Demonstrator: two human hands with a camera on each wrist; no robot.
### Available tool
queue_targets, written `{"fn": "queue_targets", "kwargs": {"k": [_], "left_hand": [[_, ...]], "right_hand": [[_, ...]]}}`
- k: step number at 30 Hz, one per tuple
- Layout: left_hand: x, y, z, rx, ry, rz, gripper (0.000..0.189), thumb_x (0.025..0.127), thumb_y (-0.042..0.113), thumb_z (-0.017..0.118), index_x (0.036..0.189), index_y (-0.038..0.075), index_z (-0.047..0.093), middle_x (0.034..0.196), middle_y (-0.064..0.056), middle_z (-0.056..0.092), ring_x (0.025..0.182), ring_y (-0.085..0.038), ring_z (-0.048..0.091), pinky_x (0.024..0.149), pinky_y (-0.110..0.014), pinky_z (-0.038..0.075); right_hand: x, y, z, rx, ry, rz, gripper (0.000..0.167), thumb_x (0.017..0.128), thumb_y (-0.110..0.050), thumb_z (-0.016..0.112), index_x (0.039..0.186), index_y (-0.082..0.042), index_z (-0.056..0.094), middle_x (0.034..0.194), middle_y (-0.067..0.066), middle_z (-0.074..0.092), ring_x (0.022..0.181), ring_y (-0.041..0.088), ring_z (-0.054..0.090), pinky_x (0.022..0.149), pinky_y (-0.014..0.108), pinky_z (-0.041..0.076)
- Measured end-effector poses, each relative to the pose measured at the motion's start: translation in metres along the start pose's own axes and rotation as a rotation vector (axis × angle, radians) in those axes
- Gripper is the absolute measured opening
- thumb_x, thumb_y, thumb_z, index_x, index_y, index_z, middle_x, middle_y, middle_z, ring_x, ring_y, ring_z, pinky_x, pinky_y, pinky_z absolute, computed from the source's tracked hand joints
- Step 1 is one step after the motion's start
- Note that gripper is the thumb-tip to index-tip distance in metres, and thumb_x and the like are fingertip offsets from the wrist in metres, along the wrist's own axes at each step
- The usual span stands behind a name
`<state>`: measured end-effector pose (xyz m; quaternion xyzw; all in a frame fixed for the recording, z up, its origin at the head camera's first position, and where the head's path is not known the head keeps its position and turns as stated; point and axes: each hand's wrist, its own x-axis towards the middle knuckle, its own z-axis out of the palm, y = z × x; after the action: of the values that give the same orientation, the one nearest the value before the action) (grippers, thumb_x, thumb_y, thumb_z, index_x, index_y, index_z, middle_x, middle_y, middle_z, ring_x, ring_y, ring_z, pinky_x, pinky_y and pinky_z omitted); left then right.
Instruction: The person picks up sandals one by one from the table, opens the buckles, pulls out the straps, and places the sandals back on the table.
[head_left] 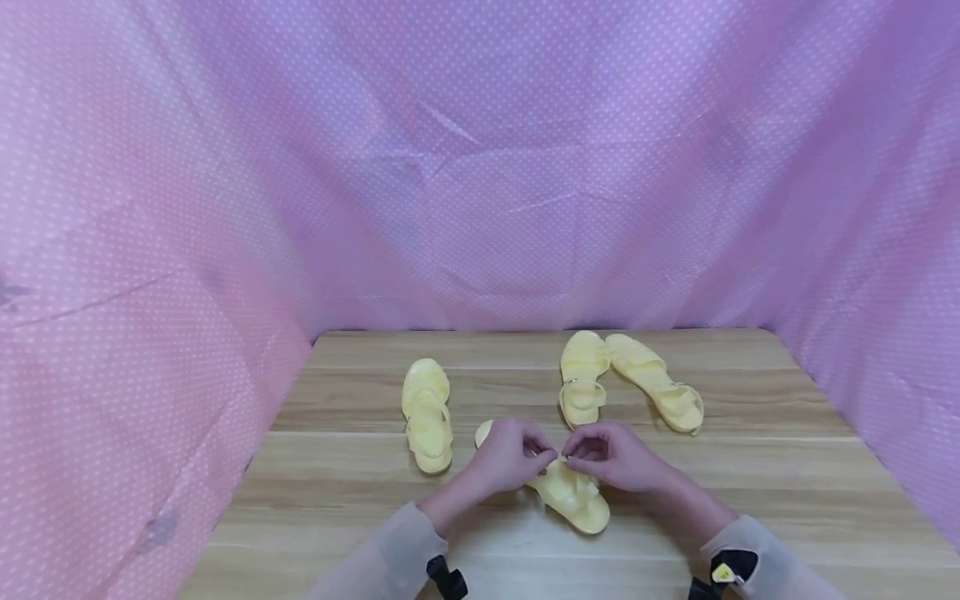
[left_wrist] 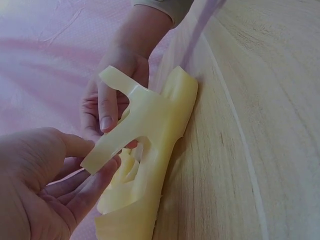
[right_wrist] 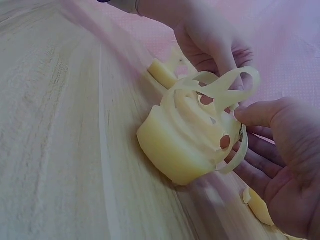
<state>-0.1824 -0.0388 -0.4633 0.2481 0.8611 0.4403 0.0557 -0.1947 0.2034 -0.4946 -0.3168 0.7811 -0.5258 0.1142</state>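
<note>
Pinching strap (left_wrist: pixel 111 147) with left fingers (left_wrist: pixel 92 194); apparently pinching beside buckle (right_wrist: pixel 241 132) with right fingers (right_wrist: pixel 260 113), contact partly hidden. Note yellow sandal (head_left: pixel 577 505) on surface (head_left: pixel 337 525), beneath and about equally near both, long axis far-left to near-right.

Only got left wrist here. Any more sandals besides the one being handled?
Observer: Yes, three more in the head view: one sandal to the left of the left hand, plus an upright-looking sandal and a slanted sandal beyond the right hand.
Operator: How do those last two sit relative to each other?
Observer: Splayed: far ends close together, near ends well apart.
Operator: Anything on the right sleeve?
Observer: Head view shows a black mount at the cuff, with a small yellow piece on it.
</note>
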Motion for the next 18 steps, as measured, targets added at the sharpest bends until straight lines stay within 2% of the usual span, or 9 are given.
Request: {"fn": "queue_targets", "kwargs": {"k": [6, 14, 18], "left_hand": [[-0.0038, -0.0029, -0.0025, -0.019, -0.039, -0.04, 0.009, 0.094, 0.009, 0.078, 0.086, 0.007, 0.082, 0.074, 0.0, 0.079, 0.057, 0.006, 0.064, 0.057, -0.015, 0.055], [-0.0004, -0.0022, -0.0021, -0.038, -0.027, -0.027, 0.008, 0.098, 0.012, 0.074, 0.097, 0.007, 0.08, 0.084, -0.008, 0.082, 0.06, 0.002, 0.067, 0.056, -0.016, 0.054], [0.0012, -0.0018, -0.002, -0.037, -0.05, -0.02, 0.007, 0.097, 0.01, 0.075, 0.094, 0.006, 0.08, 0.082, -0.01, 0.081, 0.059, 0.0, 0.067, 0.055, -0.015, 0.053]], "right_hand": [[0.0009, -0.0004, 0.0013, 0.014, 0.002, -0.002, 0.011, 0.097, -0.008, 0.075, 0.106, -0.001, 0.074, 0.101, 0.02, 0.077, 0.089, 0.016, 0.076, 0.08, 0.028, 0.064], [0.0001, -0.0016, 0.002, -0.008, 0.013, 0.012, 0.013, 0.096, -0.009, 0.077, 0.105, -0.001, 0.074, 0.101, 0.017, 0.077, 0.089, 0.012, 0.074, 0.08, 0.027, 0.064], [-0.0015, -0.0018, 0.0021, -0.001, 0.009, 0.003, 0.013, 0.097, -0.009, 0.076, 0.106, 0.0, 0.074, 0.101, 0.019, 0.077, 0.089, 0.015, 0.075, 0.08, 0.028, 0.064]]}}
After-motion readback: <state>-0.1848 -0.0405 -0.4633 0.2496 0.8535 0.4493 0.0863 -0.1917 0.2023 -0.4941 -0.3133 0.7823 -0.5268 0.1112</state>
